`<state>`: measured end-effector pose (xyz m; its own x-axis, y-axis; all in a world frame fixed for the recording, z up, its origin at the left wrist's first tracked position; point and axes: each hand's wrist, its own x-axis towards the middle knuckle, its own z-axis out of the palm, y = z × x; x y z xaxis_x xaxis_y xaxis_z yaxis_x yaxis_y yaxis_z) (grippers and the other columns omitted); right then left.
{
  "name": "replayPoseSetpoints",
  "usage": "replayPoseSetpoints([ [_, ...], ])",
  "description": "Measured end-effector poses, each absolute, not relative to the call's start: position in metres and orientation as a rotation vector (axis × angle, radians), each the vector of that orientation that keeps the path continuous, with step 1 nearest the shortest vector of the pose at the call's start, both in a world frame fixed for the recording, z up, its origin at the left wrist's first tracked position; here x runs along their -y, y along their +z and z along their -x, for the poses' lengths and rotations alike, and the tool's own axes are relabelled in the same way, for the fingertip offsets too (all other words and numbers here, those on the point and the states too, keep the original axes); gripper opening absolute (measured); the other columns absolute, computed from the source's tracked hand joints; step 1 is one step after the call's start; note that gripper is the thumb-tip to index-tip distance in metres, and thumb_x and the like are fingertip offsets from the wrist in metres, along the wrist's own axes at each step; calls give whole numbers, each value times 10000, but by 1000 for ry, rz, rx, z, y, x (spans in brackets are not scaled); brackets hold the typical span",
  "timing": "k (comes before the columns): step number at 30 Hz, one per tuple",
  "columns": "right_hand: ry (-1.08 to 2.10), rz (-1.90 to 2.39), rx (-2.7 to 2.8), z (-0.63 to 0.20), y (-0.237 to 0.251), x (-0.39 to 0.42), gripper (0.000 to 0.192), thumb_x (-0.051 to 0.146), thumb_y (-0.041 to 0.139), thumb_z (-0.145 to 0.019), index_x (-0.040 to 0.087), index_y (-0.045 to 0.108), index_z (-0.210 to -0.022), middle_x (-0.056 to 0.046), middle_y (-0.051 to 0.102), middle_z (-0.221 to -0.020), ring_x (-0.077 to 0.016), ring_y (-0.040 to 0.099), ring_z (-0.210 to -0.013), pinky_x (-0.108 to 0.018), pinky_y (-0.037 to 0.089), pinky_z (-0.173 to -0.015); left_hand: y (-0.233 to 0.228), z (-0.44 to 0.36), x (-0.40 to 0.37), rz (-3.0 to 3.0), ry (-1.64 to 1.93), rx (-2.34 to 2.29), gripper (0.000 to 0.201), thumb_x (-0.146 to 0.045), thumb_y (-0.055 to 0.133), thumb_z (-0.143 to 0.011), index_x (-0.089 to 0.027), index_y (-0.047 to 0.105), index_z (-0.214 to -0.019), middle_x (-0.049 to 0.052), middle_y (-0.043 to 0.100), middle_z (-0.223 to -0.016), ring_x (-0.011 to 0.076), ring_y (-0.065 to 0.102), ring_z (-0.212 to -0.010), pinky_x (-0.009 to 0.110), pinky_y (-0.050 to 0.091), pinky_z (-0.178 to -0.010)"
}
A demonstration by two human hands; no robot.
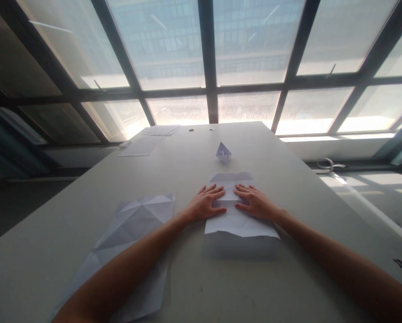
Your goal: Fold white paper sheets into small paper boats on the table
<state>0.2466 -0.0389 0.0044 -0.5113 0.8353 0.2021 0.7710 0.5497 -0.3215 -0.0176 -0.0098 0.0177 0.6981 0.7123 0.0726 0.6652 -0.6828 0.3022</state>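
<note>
Creased sheet (133,233) near left; small folded paper boat (223,152) beyond; perhaps flat sheets (143,146) far left.

Honestly, nothing readable here. The sheet of paper (236,220) near the middle of the bench (288,188) is blank white, same for the creased sheet (133,224) toward the left edge and the small folded paper piece (223,152) further back. The flat sheets (143,146) at the far left corner show no print either. There's a tiny dark mark (399,263) near the right edge of the bench, maybe a sticker, but it's way too small and blurry to make out. No labels, brands or numbers anywhere.
</note>
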Motion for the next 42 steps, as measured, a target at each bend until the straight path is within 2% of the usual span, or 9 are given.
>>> replayPoseSetpoints([
  [9, 208, 1321, 2461, -248, 3, 38, 415, 372, 486, -968, 278, 548, -1367, -73, 451, -1481, -239, 398, -1381, -460, 290, -1146, 16, 17, 7, -2640, 313, -1130, 593, -628, 537, -876, -343, 510, -1396, 3, 394, -1521, 273, 316, -1429, 483, 196, -1192],
  [15, 238, 1291, 2488, -251, 7, 42, 624, 491, 592, -884, 246, 462, -1443, -92, 409, -1507, -271, 369, -1396, -464, 269, -1158, 14, 18, 5, -2634, 350, -1136, 591, -648, 529, -869, -338, 541, -1372, 2, 425, -1500, 277, 342, -1416, 479, 224, -1189],
  [18, 272, 1323, 2466, -250, 11, 43, 671, 483, 623, -863, 216, 448, -1453, -109, 451, -1477, -279, 413, -1368, -450, 298, -1144, 11, 19, 2, -2622, 390, -1138, 578, -639, 529, -875, -331, 552, -1363, 1, 464, -1472, 270, 367, -1403, 475, 245, -1183],
  [26, 280, 1390, 2363, -242, 14, 45, 290, 281, 543, -921, 323, 691, -1167, 4, 623, -1318, -241, 562, -1240, -365, 447, -1006, 8, 19, 1, -2608, 486, -1113, 386, -467, 530, -934, -332, 627, -1283, -19, 537, -1408, 233, 433, -1361, 429, 291, -1166],
  [30, 246, 1422, 2293, -242, 12, 47, 295, 259, 463, -957, 312, 734, -1062, 7, 668, -1252, -231, 635, -1137, -325, 478, -916, 8, 20, 0, -2588, 529, -1080, 331, -358, 491, -955, -306, 671, -1228, -7, 572, -1374, 210, 462, -1340, 388, 323, -1151],
  [33, 220, 1472, 2229, -243, 10, 46, 278, 288, 474, -954, 281, 751, -986, -24, 741, -1094, -241, 690, -998, -318, 482, -850, 7, 21, -1, -2533, 603, -1067, 312, -357, 488, -952, -279, 715, -1151, 4, 631, -1307, 212, 512, -1298, 368, 369, -1115],
  [36, 267, 1452, 2056, -246, 5, 41, 240, 371, 559, -909, 236, 755, -874, -45, 765, -877, -244, 705, -832, -320, 488, -775, 6, 22, 0, -2454, 724, -1134, 310, -366, 471, -963, -256, 743, -1064, 26, 714, -1157, 234, 630, -1145, 341, 460, -990],
  [39, 465, 1335, 1741, -248, 1, 34, 257, 437, 655, -825, 195, 740, -813, -60, 754, -824, -239, 693, -768, -321, 508, -723, 7, 22, 1, -2379, 846, -1270, 321, -392, 478, -964, -215, 746, -962, 44, 756, -911, 220, 698, -854, 291, 493, -794],
  [42, 667, 1255, 1507, -251, 2, 30, 366, 480, 721, -741, 169, 728, -934, -59, 734, -794, -221, 668, -693, -308, 520, -625, 11, 22, 2, -2294, 988, -1335, 378, -448, 474, -963, -181, 720, -860, 21, 707, -723, 163, 629, -656, 243, 455, -673],
])
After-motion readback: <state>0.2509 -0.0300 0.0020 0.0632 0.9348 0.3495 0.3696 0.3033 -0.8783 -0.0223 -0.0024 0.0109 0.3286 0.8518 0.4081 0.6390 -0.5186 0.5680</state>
